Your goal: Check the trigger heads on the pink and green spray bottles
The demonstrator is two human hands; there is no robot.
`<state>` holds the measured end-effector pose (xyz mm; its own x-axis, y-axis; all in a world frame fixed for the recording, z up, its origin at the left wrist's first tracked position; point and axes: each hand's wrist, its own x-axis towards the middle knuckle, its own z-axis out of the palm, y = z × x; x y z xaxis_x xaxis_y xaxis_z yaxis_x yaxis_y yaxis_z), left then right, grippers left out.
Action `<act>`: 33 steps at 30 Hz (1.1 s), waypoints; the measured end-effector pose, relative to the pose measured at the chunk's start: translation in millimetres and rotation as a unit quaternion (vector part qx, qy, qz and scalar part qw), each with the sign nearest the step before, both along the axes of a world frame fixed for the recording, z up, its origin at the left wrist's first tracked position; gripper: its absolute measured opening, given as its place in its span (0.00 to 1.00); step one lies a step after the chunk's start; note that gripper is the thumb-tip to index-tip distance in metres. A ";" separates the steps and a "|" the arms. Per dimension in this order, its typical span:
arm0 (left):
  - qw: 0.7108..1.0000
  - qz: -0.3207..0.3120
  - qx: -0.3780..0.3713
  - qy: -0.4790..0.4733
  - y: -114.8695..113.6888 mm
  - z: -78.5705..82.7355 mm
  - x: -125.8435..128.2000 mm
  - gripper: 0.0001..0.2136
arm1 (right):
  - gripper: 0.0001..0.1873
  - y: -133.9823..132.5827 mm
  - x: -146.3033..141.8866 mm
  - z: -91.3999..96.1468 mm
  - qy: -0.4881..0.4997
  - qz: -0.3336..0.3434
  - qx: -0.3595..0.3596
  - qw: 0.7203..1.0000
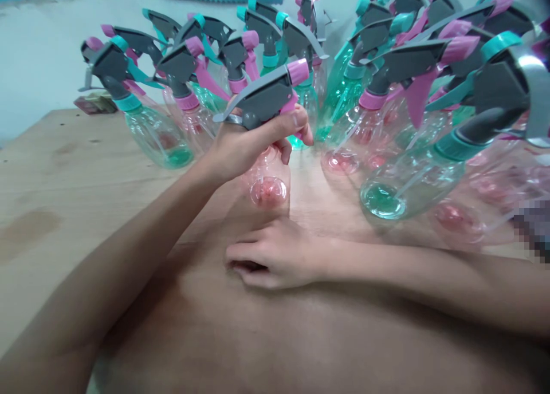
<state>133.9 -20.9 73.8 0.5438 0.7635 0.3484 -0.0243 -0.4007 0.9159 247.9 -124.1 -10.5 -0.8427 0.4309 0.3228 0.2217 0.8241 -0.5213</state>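
Observation:
In the middle of the view, my left hand (253, 142) is wrapped round the neck of a spray bottle (268, 188). This bottle is clear pink, with a grey trigger head and a pink nozzle that points up and to the right. My fingers partly cover its pink trigger and hide its collar. Below it, my right hand (275, 256) rests on the wooden table (180, 337) with its fingers curled in a loose fist. A dark hollow shows between thumb and fingers, and I see nothing in it. The right hand is apart from the bottle.
Several more spray bottles, pink and green, stand close together behind and to the right; a green-based bottle (382, 199) is nearest on the right. Another green-based bottle (178, 156) stands left. Small bundles (97, 103) lie at the back left by the white wall (47, 56).

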 end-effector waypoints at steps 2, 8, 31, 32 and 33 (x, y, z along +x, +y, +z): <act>1.000 0.007 -0.004 0.004 -0.3 0.1 -0.2 0.13 | 0.10 -0.2 0.2 0.7 0.000 0.000 -0.002 1.000; 1.000 -0.008 0.015 -0.013 -0.4 -0.4 -0.7 0.11 | 0.09 -0.3 1.1 2.3 -0.002 0.003 -0.002 1.000; 0.998 -0.047 0.022 -0.025 5.4 -4.4 1.1 0.12 | 0.10 -0.1 2.2 5.0 -0.019 0.007 -0.014 1.000; 0.998 -0.051 0.023 -0.030 6.4 -5.2 1.1 0.12 | 0.10 0.0 2.3 5.0 -0.020 0.009 -0.016 1.000; 0.998 -0.054 0.024 -0.033 7.2 -5.9 1.0 0.12 | 0.10 0.1 2.3 5.0 -0.020 0.010 -0.016 1.000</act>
